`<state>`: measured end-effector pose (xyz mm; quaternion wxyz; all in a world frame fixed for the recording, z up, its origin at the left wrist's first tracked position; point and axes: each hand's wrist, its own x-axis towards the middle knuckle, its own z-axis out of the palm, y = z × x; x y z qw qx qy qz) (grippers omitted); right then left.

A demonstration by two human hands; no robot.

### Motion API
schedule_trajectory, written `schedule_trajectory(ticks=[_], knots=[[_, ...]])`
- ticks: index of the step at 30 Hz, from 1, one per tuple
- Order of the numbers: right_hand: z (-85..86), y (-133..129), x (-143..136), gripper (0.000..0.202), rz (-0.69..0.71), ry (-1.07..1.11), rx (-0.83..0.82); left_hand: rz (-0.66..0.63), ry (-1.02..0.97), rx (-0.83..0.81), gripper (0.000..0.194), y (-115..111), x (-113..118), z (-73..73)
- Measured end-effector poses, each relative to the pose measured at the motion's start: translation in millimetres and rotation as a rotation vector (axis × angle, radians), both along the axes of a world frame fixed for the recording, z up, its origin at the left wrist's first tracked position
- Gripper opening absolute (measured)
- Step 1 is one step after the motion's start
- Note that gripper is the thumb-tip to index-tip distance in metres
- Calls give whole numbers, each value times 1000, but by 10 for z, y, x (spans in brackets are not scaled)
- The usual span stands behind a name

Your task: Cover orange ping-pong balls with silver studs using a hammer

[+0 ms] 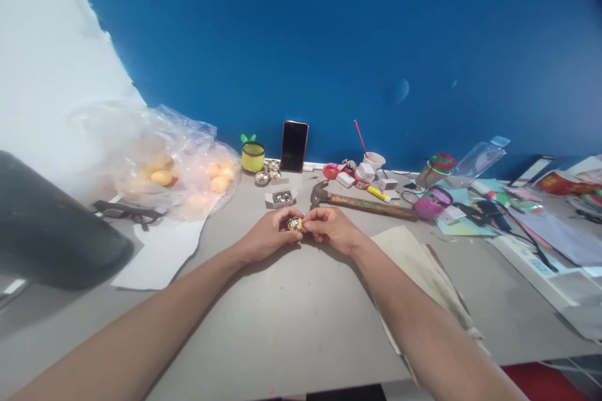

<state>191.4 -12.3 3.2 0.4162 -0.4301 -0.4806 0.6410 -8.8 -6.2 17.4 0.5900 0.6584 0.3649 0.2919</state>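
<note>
Between the fingers of my left hand is a small orange ball, partly covered with shiny silver thumbtack heads. The fingers of my right hand are pinched together against the ball's right side; whatever sits between the fingertips is too small to make out. Just beyond my left hand lies a small open box with silver thumbtacks in it. Behind that box rest several silver-covered balls. A claw hammer with a wooden handle lies beyond my right hand.
Plastic bags of orange balls lie at left, near black glasses and a dark cylinder. A phone leans on the blue wall beside a yellow mesh cup. A cloth lies under my right forearm; clutter fills the right side.
</note>
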Motion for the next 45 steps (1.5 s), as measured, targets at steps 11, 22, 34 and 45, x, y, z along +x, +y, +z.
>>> schedule_trajectory(ticks=[11, 22, 34, 45], knots=[[36, -26, -32, 36, -11, -17, 15, -49, 101, 150, 36, -23, -5, 33], [15, -27, -28, 34, -9, -46, 27, -43, 233, 258, 21, -60, -2, 44], [12, -37, -36, 34, -10, -117, 75, -53, 241, 282, 28, -79, 22, 45], [31, -40, -38, 32, -4, -123, 60, -45, 256, 277, 26, -90, 31, 60]])
